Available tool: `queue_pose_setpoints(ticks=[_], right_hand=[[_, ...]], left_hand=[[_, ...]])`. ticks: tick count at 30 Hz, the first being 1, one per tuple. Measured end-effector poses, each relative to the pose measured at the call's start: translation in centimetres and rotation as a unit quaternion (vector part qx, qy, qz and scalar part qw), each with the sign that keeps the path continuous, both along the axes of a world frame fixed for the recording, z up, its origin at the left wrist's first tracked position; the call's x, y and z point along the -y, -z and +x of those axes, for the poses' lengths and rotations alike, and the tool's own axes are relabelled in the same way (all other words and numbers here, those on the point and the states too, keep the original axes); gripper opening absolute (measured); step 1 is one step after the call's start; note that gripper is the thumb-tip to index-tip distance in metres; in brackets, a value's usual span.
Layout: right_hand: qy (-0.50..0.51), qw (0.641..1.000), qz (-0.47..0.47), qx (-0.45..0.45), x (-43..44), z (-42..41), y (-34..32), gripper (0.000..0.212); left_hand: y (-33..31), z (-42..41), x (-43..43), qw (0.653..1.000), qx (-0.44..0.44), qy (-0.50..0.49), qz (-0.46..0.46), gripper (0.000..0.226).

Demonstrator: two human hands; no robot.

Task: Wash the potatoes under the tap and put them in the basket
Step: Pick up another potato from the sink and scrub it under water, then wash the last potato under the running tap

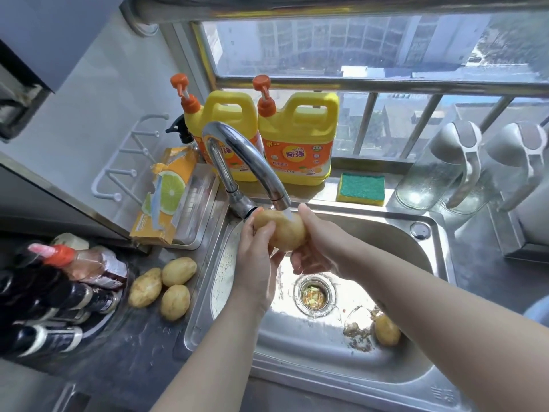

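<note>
Stainless steel, glossy and scuffed, forms the sink (386, 233). Over its back-left part both hands hold one smooth, oval, pale-yellow potato (282, 233) in the thin stream of water from the curved chrome tap (243, 162). The left hand (255, 263) wraps it from the left, its fingers (263, 231) curled round the skin. The right hand (318, 248) cups it from the right, fingers (300, 260) curled beneath.

Inside the sink, at the front right, a second potato (387, 330) lies beside a patch of brown grit, and the round drain strainer (313, 292) in the middle holds scraps. Just left of the sink, three more potatoes (178, 272) with dull skins lie together on the dark, wet tabletop (142, 352). Behind the sink stand two yellow plastic detergent jugs (300, 138) with orange pumps and a green-topped yellow sponge (361, 188).
</note>
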State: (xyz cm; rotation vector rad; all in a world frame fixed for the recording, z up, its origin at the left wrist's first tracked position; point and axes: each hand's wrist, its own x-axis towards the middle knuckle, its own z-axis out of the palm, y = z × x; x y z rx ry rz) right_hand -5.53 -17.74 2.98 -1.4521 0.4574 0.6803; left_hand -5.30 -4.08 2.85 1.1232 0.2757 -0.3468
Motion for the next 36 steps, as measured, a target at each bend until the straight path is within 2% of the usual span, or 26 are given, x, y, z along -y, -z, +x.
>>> queue_pose_setpoints(ticks=[3,5,8,10,13,15,18,19,20,23,27,31,34,36], right_hand=[[0.021,0.999,-0.022,-0.014,0.7,-0.5,0.7,0.084],[0.05,0.998,-0.036,0.001,1.0,-1.2,1.1,0.076],[0.027,0.999,-0.012,0.017,1.2,-2.6,2.0,0.06],[0.005,1.0,-0.001,0.016,1.0,-3.7,2.6,0.058],[0.02,1.0,-0.014,0.006,0.3,-4.9,3.4,0.057],[0.024,0.999,-0.039,0.006,-0.3,-5.5,3.8,0.051],[-0.007,0.996,-0.079,0.032,-1.1,-5.8,3.9,0.053],[-0.013,0.995,-0.083,0.046,-1.5,-5.8,3.7,0.052],[-0.015,0.995,-0.083,0.06,-1.8,-5.7,3.5,0.051],[-0.024,0.994,-0.076,0.073,-3.0,-5.5,3.4,0.042],[-0.027,0.996,-0.062,0.058,-4.4,-4.8,3.8,0.031],[-0.046,0.993,-0.086,0.061,-6.1,-4.4,3.7,0.019],[-0.052,0.994,-0.094,0.036,-6.9,-4.4,4.4,0.021],[-0.062,0.993,-0.094,0.02,-7.2,-4.6,4.8,0.021]], left_hand=[[0.2,-0.3,-0.1,0.996,0.019,0.039,0.084,0.044],[0.5,-0.9,-0.1,0.987,0.015,0.051,0.153,0.052],[0.7,-1.8,-0.5,0.976,-0.014,0.06,0.21,0.047],[0.9,-2.3,-1.1,0.97,-0.037,0.083,0.225,0.04],[1.3,-3.3,-2.2,0.942,0.015,0.147,0.302,0.047],[1.6,-4.0,-3.1,0.891,0.098,0.201,0.396,0.061],[2.2,-4.8,-4.1,0.731,0.242,0.297,0.565,0.074],[2.4,-5.1,-4.4,0.697,0.269,0.3,0.594,0.077],[2.5,-5.1,-4.7,0.68,0.285,0.29,0.61,0.078],[2.8,-5.3,-6.0,0.68,0.29,0.238,0.63,0.073],[3.6,-6.0,-8.7,0.751,0.192,0.153,0.613,0.07],[4.3,-6.8,-12.6,0.811,0.102,-0.021,0.575,0.07],[4.8,-7.2,-15.9,0.81,0.019,-0.164,0.563,0.069],[5.5,-7.1,-17.9,0.797,-0.043,-0.197,0.569,0.068]])
